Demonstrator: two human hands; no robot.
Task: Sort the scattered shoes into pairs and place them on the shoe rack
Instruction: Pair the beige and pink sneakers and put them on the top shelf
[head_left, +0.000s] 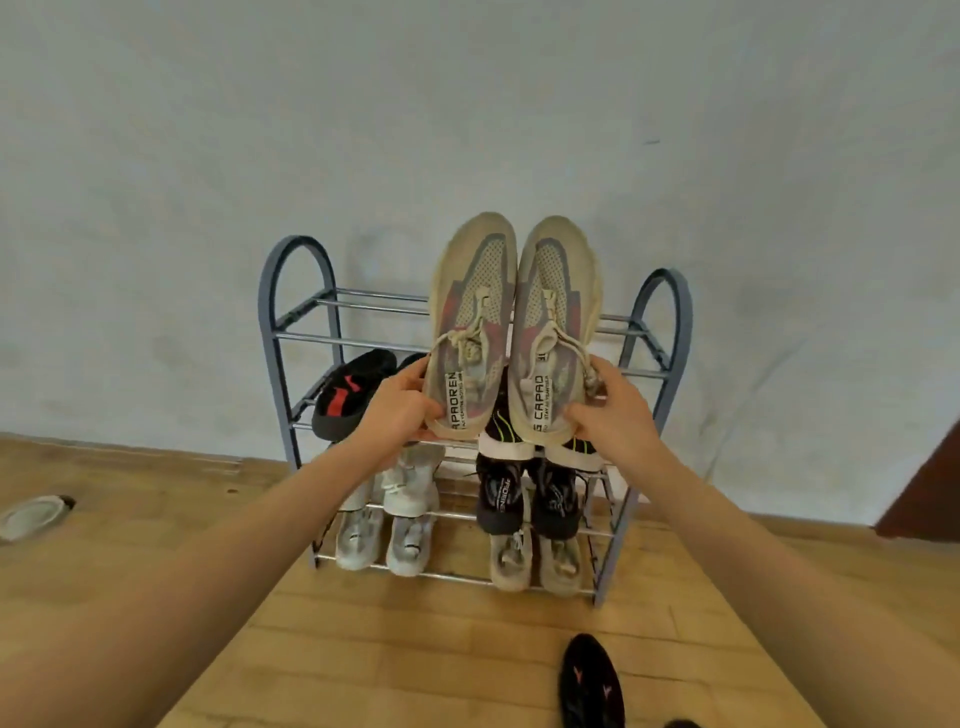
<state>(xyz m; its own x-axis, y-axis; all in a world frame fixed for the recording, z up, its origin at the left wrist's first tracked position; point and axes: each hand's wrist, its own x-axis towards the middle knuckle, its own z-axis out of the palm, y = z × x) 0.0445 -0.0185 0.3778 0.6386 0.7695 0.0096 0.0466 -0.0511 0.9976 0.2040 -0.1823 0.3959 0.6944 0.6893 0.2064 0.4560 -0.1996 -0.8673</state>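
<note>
beige sneakers (511, 332): perforated mesh cloth, matt, worn rubber edges
shoe rack (332, 340): shiny metal bars, grey matt end frames
floor (415, 649): wood boards, low sheen
far wall (467, 104): matt, slightly rough plaster

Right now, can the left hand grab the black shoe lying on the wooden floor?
Probably not yet. The left hand is busy gripping a beige mesh sneaker at the rack, and the black shoe lies low, nearer the right side.
</note>
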